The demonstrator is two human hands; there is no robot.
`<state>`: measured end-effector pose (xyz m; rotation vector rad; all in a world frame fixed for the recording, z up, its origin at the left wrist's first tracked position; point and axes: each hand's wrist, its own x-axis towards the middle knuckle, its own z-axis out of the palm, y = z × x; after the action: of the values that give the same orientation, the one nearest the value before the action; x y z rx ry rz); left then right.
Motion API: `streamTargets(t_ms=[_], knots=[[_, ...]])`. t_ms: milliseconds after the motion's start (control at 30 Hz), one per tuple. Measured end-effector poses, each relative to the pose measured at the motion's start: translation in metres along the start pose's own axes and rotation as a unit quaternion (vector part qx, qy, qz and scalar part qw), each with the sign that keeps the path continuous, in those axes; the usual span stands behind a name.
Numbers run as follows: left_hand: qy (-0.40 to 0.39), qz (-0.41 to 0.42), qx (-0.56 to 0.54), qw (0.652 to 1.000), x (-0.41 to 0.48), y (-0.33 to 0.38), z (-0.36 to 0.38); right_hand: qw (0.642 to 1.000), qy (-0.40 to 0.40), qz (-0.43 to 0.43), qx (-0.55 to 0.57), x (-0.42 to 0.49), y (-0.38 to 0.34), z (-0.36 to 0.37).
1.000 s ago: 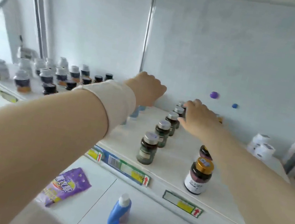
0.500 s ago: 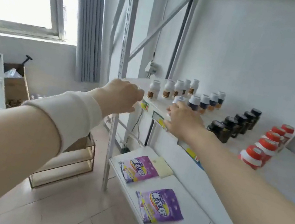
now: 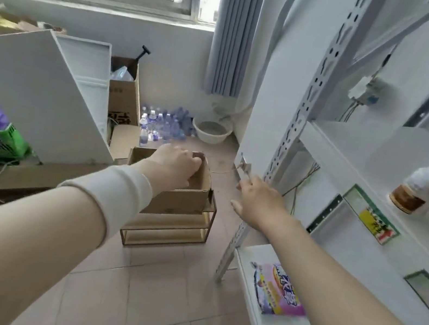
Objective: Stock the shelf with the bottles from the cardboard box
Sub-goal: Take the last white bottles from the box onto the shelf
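Left hand (image 3: 176,162) reaches into the cardboard box (image 3: 178,199), fingers curled, contents hidden; right hand (image 3: 258,201) hovers beside the shelf (image 3: 349,169), fingers loosely spread, empty

Cardboard box (image 3: 172,198) on low rack (image 3: 172,229), left of shelf (image 3: 349,169); left hand (image 3: 175,164) in box, bottles (image 3: 426,191) on shelf.

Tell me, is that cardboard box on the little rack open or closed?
Open: the cardboard box has no lid across its top, and the left hand reaches down into it.
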<state>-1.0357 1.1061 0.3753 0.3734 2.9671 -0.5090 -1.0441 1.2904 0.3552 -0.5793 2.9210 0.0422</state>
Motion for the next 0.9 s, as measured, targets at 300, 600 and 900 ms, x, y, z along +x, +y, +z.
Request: streamTargets(t_ms=[300, 600, 900], knots=[[-0.129, -0.108, -0.076, 0.983, 0.094, -0.102, 0.105, 0.992, -0.105, -0.072, -0.021, 0.186, -0.020, 0.040], [-0.194, -0.121, -0.133, 0.964, 0.195, -0.194, 0.225, 0.981, -0.165, -0.095, -0.045, 0.344, -0.070, 0.099], [-0.306, -0.056, -0.195, 0.930, 0.277, -0.260, 0.358, 0.948, -0.308, -0.083, -0.017, 0.472, -0.129, 0.174]])
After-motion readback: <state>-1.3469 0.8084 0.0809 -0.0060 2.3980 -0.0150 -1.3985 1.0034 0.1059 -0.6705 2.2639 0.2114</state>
